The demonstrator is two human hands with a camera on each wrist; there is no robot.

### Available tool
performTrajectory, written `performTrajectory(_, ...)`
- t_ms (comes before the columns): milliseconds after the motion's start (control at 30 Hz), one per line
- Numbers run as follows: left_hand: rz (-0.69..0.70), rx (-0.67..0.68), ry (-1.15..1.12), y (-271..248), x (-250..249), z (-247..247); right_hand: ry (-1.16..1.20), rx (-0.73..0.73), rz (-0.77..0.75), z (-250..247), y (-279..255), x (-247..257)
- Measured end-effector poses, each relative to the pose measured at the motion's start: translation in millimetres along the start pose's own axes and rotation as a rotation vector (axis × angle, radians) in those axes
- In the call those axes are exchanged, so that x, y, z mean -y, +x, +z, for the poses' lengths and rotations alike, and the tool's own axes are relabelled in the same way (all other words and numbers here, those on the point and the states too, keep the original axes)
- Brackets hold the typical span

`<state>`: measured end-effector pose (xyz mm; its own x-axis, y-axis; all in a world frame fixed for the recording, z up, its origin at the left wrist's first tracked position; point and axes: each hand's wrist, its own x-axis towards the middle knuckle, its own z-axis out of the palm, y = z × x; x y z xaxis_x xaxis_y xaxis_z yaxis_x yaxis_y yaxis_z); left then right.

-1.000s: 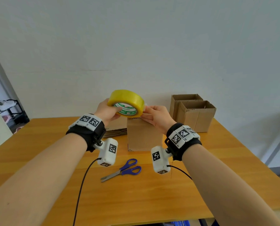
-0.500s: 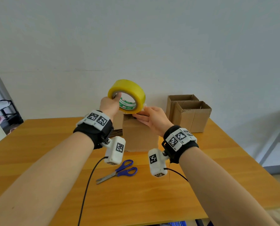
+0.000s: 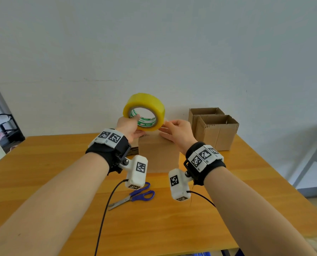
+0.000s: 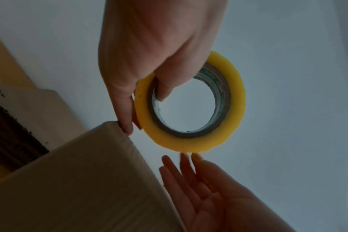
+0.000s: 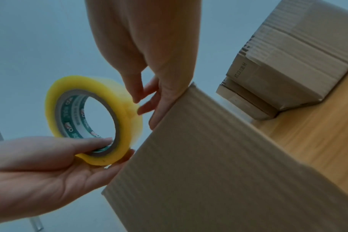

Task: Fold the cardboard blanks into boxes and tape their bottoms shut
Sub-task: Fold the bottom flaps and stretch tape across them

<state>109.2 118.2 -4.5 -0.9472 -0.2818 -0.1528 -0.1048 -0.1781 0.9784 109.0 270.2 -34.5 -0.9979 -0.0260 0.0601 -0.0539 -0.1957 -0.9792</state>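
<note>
Above the box (image 3: 158,156), both hands hold the tape roll (image 3: 144,110).

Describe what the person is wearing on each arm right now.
Both forearms are bare, no sleeves. The left hand and the right hand each have a black wrist strap topped with white blocks bearing black square markers, plus a white camera pod underneath trailing a black cable.

Two open boxes (image 3: 216,126) crowd the table (image 3: 172,228) at two o'clock; scissors (image 3: 133,197) lie nearer, with bare wood seemingly around them.
</note>
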Motion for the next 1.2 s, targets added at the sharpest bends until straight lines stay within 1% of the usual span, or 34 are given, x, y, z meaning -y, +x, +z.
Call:
performTrajectory(100, 0.021, -0.011, 0.041, 1, 1, 4, -0.055, -0.013, -0.052, -6, 0, 4)
performTrajectory(233, 0.039, -0.034, 0.090, 0, -1, 5, 0.001, 0.017, -0.009, -21, -1, 18)
performTrajectory(367, 0.054, -0.037, 0.131, 0, 1, 6, 0.007, 0.051, 0.105, -40, -5, 28)
performTrajectory(467, 0.064, -0.038, 0.155, 0, 3, 10, 0.151, 0.015, 0.211, -43, -6, 27)
performTrajectory(767, 0.116, -0.015, 0.202, -6, 0, 12, 0.216, -0.096, 0.303, -42, 1, 20)
performTrajectory(867, 0.153, 0.000, 0.230, -8, -1, 13, 0.205, -0.111, 0.362, -43, 2, 22)
performTrajectory(1000, 0.162, 0.030, 0.226, -9, -2, 11, 0.238, -0.086, 0.434, -45, 4, 27)
performTrajectory(1100, 0.159, 0.058, 0.238, -5, -4, 6, 0.262, -0.073, 0.433, -50, 4, 27)
performTrajectory(1200, 0.152, 0.046, 0.218, -3, -3, 4, 0.250, -0.062, 0.377, -53, 4, 22)
